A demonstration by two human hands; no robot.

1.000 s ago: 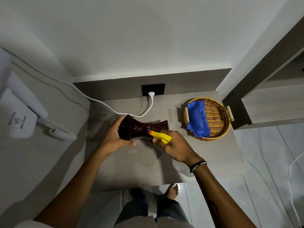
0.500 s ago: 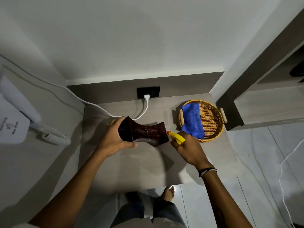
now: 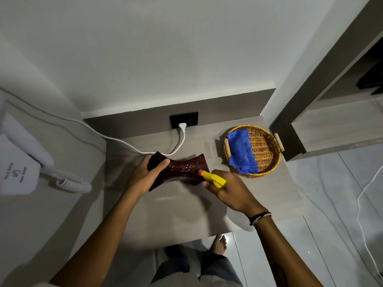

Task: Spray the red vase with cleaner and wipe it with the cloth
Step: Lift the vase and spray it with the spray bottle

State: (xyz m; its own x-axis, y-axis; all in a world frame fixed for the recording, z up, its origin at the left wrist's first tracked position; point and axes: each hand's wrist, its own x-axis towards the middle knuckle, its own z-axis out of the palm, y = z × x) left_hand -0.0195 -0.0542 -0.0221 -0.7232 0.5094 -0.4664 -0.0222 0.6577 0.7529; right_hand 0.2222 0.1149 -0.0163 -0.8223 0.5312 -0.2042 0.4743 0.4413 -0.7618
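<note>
The dark red vase (image 3: 184, 169) lies sideways above the grey table, held at its left end by my left hand (image 3: 145, 176). Small bright specks show on its side. My right hand (image 3: 230, 192) grips a spray bottle with a yellow head (image 3: 214, 179); its orange nozzle points at the vase's right end, almost touching it. The bottle's body is hidden under my hand. A blue cloth (image 3: 241, 151) lies in the left half of a round wicker basket (image 3: 267, 150) at the table's right.
A white cable runs from a plug (image 3: 182, 126) in the black wall socket across the table's back. A white wall-mounted hair dryer (image 3: 18, 166) with a coiled cord hangs on the left. The table's front edge (image 3: 186, 238) ends above my feet.
My right hand brought the sprayer back left, up to the vase's right end. My left hand's thumb shifted over the top of the vase.
</note>
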